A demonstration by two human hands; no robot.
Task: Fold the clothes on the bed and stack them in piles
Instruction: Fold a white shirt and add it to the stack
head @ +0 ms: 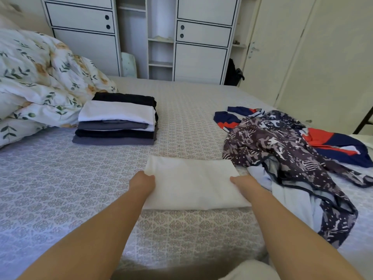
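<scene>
A folded white garment (191, 182) lies flat on the patterned bed sheet (60, 188) in front of me. My left hand (142, 181) holds its left edge and my right hand (242, 181) holds its right edge; the fingers of both are hidden under the cloth. A neat pile of folded clothes (117, 120), black, white and grey, stands further back on the left. To the right lies an unfolded heap: a dark purple patterned garment (282, 146) on top of a navy, red and white one (333, 146).
A crumpled floral duvet (36, 77) fills the bed's far left. White wardrobe units (201, 47) stand beyond the foot of the bed, and a cream door (272, 57) is at the right. My knee (252, 269) shows at the bottom edge.
</scene>
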